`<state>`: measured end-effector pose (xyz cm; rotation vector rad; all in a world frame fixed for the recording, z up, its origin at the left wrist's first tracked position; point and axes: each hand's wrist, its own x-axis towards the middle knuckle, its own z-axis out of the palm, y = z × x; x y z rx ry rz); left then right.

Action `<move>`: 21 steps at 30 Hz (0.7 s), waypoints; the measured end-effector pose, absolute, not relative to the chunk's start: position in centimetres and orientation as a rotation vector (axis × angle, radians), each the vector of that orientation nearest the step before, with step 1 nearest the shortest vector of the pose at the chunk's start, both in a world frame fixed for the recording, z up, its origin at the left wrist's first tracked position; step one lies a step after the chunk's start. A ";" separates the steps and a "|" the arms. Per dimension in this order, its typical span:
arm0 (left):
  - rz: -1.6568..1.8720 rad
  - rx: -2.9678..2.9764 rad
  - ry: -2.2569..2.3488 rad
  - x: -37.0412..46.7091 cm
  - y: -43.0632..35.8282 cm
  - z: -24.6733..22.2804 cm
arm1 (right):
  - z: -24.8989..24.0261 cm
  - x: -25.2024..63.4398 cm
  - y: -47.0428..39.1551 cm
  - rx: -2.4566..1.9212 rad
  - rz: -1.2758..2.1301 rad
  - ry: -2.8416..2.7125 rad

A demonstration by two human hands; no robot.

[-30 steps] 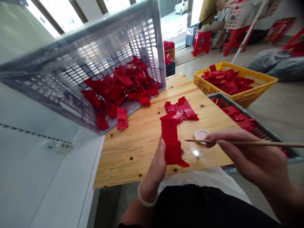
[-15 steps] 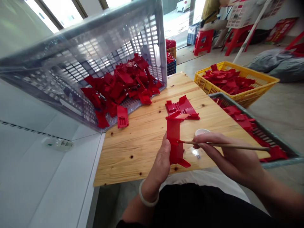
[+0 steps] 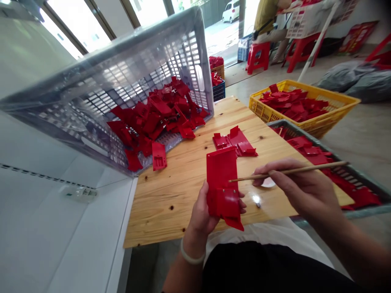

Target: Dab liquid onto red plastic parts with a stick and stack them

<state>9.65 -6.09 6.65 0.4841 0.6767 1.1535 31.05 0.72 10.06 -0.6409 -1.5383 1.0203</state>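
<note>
red part (image 3: 220, 173), left hand (image 3: 202, 213) curled around it

We spot a thin, pale, ring-shaped band (image 3: 193, 260) circling the left wrist (image 3: 195, 241)! And below, we've got a plain black cloth garment (image 3: 259, 268), dark right across.

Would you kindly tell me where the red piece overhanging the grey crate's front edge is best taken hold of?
I'd probably pinch the red piece by its near end's two sides, coming from the table side: that end juts past the crate, clear of the piled pieces.
</note>
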 end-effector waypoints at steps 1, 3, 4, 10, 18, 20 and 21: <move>1.147 0.475 0.662 9.6 -6.1 6.7 | 10.0 30.9 0.8 -0.637 1.028 -1.536; 1.137 0.463 0.660 9.7 -6.0 6.7 | 9.8 30.8 0.9 -0.631 1.043 -1.546; 1.134 0.461 0.666 9.7 -6.0 6.7 | 9.7 30.7 0.9 -0.625 1.052 -1.547; 1.117 0.475 0.647 9.7 -5.9 6.7 | 9.4 31.0 0.4 -0.656 1.107 -1.549; 1.097 0.431 0.555 9.7 -5.8 6.6 | 9.1 31.1 0.6 -0.629 1.122 -1.543; 1.086 0.440 0.577 9.7 -5.8 6.5 | 9.1 31.0 0.8 -0.625 1.104 -1.539; 1.080 0.445 0.590 9.7 -5.8 6.5 | 9.1 30.9 0.8 -0.624 1.101 -1.537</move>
